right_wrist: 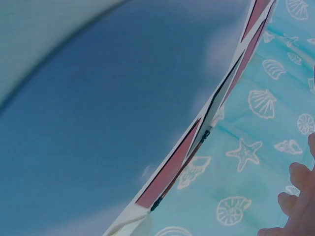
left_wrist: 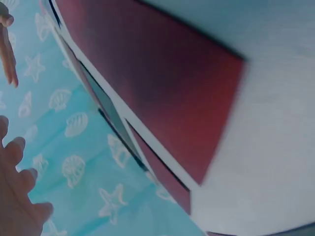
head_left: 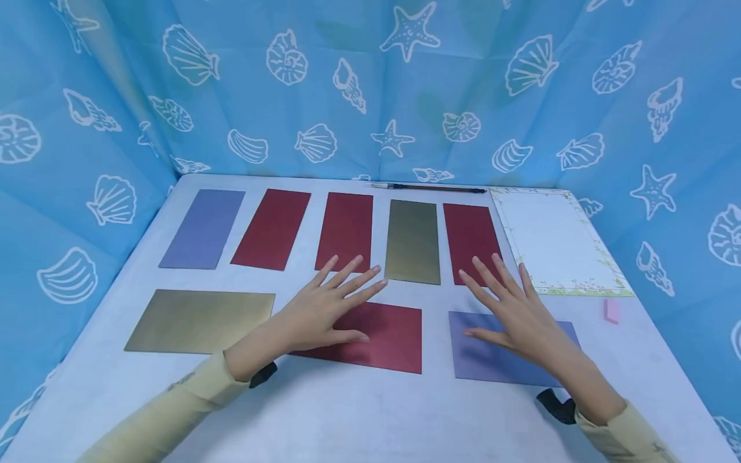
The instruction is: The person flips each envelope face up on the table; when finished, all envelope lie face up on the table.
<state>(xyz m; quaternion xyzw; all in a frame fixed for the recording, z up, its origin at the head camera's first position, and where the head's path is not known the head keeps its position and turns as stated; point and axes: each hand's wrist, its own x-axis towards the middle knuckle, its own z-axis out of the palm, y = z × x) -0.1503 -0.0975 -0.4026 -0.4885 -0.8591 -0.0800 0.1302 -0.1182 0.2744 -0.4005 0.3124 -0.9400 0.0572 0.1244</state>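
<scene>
My left hand (head_left: 317,316), fingers spread, hovers over the red card (head_left: 393,337) in the front row and holds nothing. With fingers likewise spread, my right hand (head_left: 518,315) is above the purple card (head_left: 480,360) at front right. A gold card (head_left: 197,318) lies beside the left forearm. Along the back row are a purple card (head_left: 202,228), a red card (head_left: 271,228), another red card (head_left: 345,228), a gold card (head_left: 413,241) and a third red card (head_left: 470,235). In the left wrist view the red card (left_wrist: 162,73) looms large below the hand.
A brush (head_left: 434,188) lies along the table's back edge. To the right is a white sheet with a leafy border (head_left: 556,238), and a pink eraser-like block (head_left: 612,311) sits before it. Blue shell-print cloth (head_left: 347,96) surrounds the white table (head_left: 370,418).
</scene>
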